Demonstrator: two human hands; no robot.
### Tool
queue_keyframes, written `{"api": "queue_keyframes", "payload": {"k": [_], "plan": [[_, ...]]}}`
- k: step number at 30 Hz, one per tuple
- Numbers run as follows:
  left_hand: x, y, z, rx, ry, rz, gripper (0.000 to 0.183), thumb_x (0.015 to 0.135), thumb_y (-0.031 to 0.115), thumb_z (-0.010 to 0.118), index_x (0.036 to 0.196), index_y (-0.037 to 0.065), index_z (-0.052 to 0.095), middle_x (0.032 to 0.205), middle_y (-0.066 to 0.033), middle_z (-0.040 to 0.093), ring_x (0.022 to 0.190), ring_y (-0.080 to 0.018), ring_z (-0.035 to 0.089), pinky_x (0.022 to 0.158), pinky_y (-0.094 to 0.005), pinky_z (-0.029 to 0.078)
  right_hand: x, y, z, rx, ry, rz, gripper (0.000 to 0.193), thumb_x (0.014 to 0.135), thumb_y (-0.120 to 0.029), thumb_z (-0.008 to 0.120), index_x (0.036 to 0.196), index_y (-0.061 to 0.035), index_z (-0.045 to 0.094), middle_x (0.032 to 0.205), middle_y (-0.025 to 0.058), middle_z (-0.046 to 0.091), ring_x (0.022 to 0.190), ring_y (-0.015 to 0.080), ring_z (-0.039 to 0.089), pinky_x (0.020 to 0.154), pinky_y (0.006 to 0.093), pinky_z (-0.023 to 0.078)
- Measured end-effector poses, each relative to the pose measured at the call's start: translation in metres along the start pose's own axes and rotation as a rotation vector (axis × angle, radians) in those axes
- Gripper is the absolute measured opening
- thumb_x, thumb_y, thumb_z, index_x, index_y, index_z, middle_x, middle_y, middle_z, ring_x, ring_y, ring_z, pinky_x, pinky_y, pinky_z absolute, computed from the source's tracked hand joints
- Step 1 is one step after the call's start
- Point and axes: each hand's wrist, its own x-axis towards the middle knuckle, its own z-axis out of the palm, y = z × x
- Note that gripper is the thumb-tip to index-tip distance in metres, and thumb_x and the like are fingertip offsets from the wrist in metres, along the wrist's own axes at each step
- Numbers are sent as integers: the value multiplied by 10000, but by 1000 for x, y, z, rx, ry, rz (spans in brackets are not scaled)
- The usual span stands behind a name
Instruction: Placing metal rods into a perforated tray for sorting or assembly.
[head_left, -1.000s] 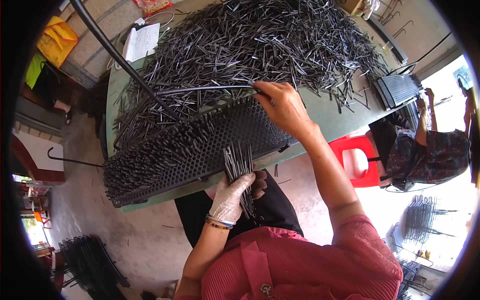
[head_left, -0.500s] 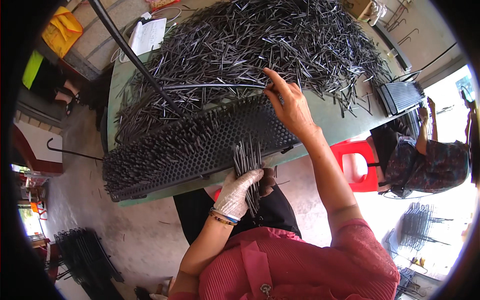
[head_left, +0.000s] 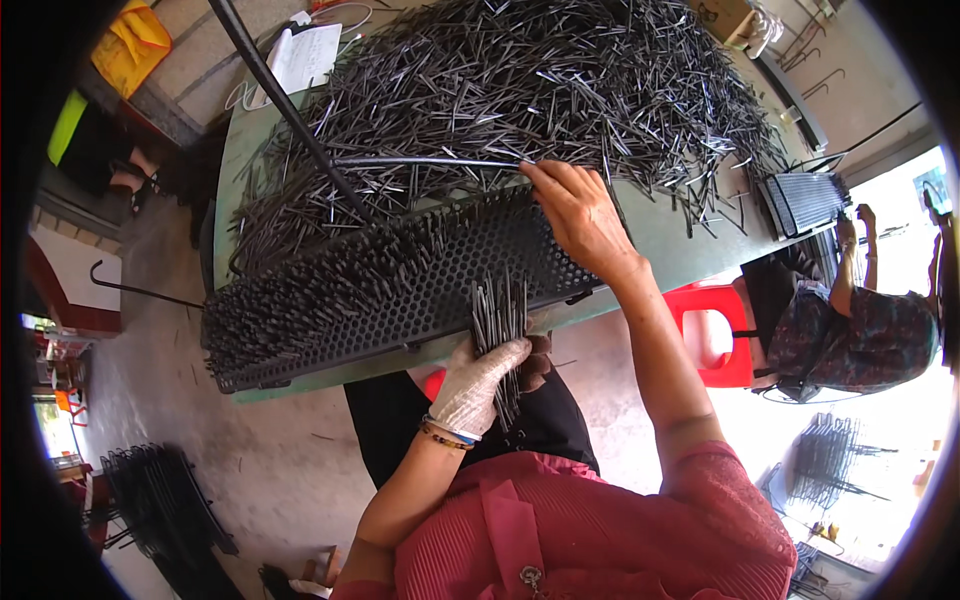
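My left hand [head_left: 475, 380], in a white glove, is closed round an upright bundle of thin black rods [head_left: 500, 318], in front of the near edge of a perforated black board [head_left: 490, 255]. Short black rods stand packed in the board's holes on the left; more holes show bare toward the middle and right. My bare right hand [head_left: 580, 215] is above the board's right end. Its fingertips close on the right end of a thin black bar [head_left: 430, 161], which runs left to a thicker slanted black pole [head_left: 270, 85].
A large heap of loose black rods [head_left: 540, 85] covers much of the green table [head_left: 690, 255]. A paper sheet [head_left: 305, 55] lies at the back left. On the right, another person [head_left: 845, 335] works at a second rack [head_left: 805, 200] near a red stool [head_left: 725, 370].
My right index finger, raised before, has come down and my fingers have drawn together at the bar's end. The bar's right end has risen slightly. My left hand keeps its bundle almost still.
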Motion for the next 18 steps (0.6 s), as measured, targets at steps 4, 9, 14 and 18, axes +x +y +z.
{"api": "queue_keyframes", "payload": {"k": [4,9,14,18], "plan": [[-2,1,-3,-49,-41,15,270,884,49,603,1145,-5,563,946,-153,674,762,-198,672,626,-300,564,-3,-18,-17,93,150,132,327,851,-158,685,1148,-29,642,1049,129,642,950,283,614,840,354,484],[-2,6,3,-25,-73,100,271,892,71,604,1148,-7,561,955,-147,674,777,-193,671,640,-300,565,-19,-48,-33,795,-469,604,329,863,-268,719,993,33,685,795,56,669,733,80,590,669,249,494],[-3,3,7,-29,0,57,260,903,113,606,1132,-6,567,957,-137,680,777,-190,675,643,-294,567,-31,-50,-24,981,-391,712,315,866,-250,709,902,63,688,676,40,632,642,60,553,583,243,470],[-3,1,6,-47,-6,73,256,903,131,614,1114,-8,576,942,-132,685,769,-186,677,636,-294,566,-29,-51,-30,1118,-336,754,279,886,-213,686,919,63,686,704,27,644,651,66,579,596,236,486]]}}
